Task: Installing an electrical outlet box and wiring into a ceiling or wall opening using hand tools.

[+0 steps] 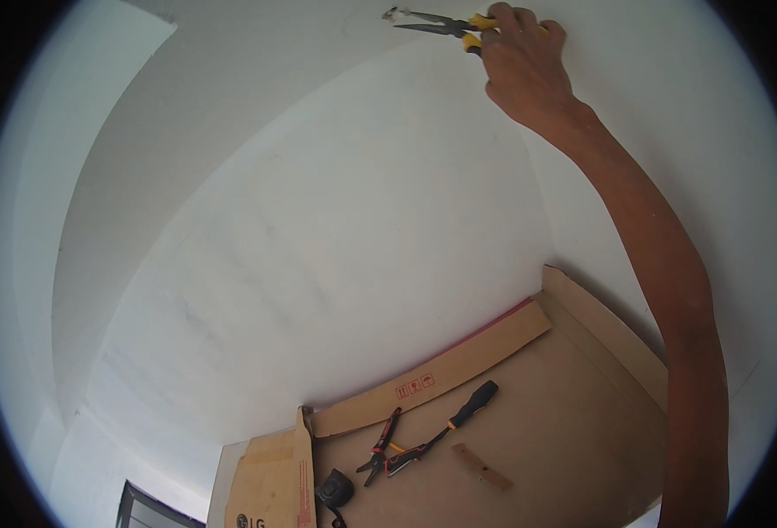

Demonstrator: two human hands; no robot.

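Note:
My right hand (529, 66) is raised high at the upper right, its fingers wrapped round the yellow-and-black handles of long-nose pliers (445, 26). The jaws of the pliers are spread apart and point left. One jaw tip is at a small rough spot with whitish bits (394, 13) in the pale surface overhead; whether it grips anything there is too small to tell. My left hand is out of view.
Below lies an opened cardboard box (573, 422) with raised flaps. On it are red-and-black pliers (386, 453), a dark-handled screwdriver (474, 405), a brown strip (482, 466) and a black rounded object (335, 487). White walls (362, 220) surround it.

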